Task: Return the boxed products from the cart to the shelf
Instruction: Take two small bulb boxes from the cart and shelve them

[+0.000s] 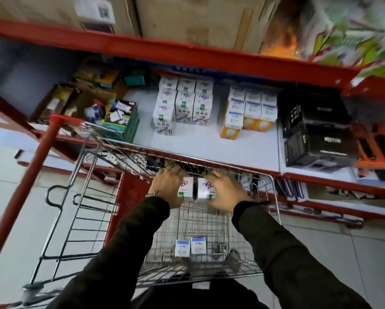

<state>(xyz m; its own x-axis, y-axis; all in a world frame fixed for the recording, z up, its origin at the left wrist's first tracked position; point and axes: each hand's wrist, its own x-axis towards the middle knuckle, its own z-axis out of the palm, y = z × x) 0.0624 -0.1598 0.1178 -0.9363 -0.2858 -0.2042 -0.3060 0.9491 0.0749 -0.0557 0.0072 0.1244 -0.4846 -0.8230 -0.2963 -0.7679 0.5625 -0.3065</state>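
My left hand [168, 186] grips a white box [185, 188] and my right hand [226, 190] grips a second white box [206, 188], side by side over the far end of the wire cart [274, 192]. Two small white-and-blue boxes [190, 246] lie on the cart's floor near me. On the white shelf [198, 146] beyond the cart stand a block of matching white boxes [183, 103] and a block of white-and-yellow bulb boxes [249, 110].
Black boxes [316, 134] sit at the shelf's right. A green carton of odds and ends [122, 119] and brown packets stand at its left. A red upright post [30, 172] rises left of the cart. Cardboard cartons fill the shelf above.
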